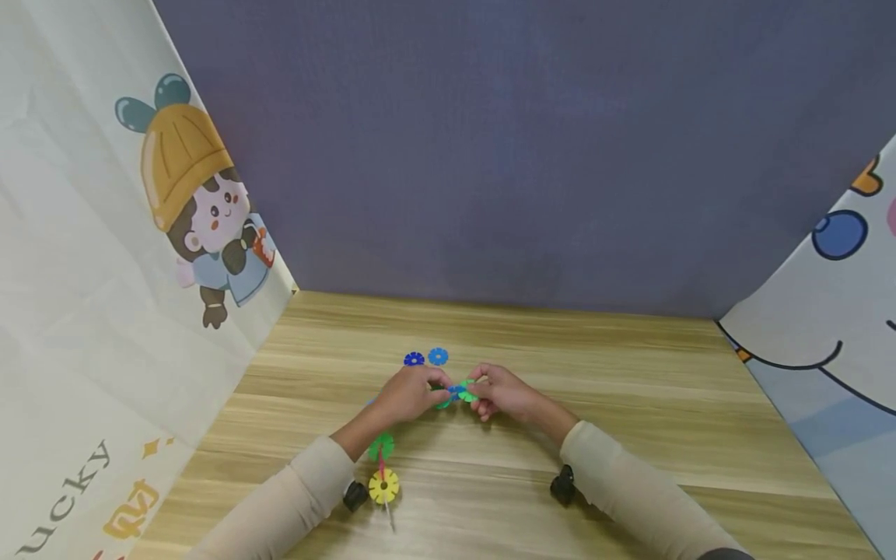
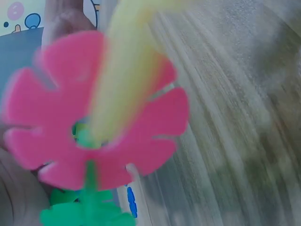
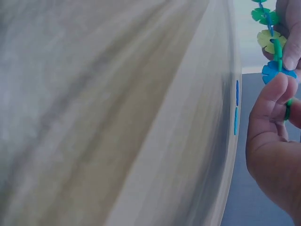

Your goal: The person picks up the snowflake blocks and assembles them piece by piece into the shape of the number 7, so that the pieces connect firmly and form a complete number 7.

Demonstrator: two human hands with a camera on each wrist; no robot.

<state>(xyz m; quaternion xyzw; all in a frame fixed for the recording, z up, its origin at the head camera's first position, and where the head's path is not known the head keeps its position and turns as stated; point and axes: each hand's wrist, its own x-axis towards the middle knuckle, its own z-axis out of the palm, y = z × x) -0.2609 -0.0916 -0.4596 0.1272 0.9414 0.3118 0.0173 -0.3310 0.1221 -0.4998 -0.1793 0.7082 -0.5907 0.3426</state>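
Observation:
Between the two hands is a chain of slotted plastic snowflake discs. My left hand [image 1: 414, 395] pinches the chain near its end, where a blue disc [image 3: 270, 72] stands beside a yellow one [image 3: 266, 40]. My right hand [image 1: 509, 393] pinches a green disc [image 1: 467, 391] at the blue disc, touching or nearly touching it; whether they interlock I cannot tell. The rest of the chain passes beneath the left forearm, showing a green disc [image 1: 381, 446] and a yellow disc [image 1: 383, 487]. Close up in the left wrist view are a pink disc [image 2: 162, 115] and a blurred yellow disc [image 2: 127, 70] seen edge-on.
Two loose discs, one dark blue [image 1: 414, 358] and one lighter blue [image 1: 438, 356], lie on the wooden table [image 1: 630, 373] beyond the left hand. A dark blue-grey panel [image 1: 504, 155] rises behind the table, with printed white sheets [image 1: 70, 233] at the sides.

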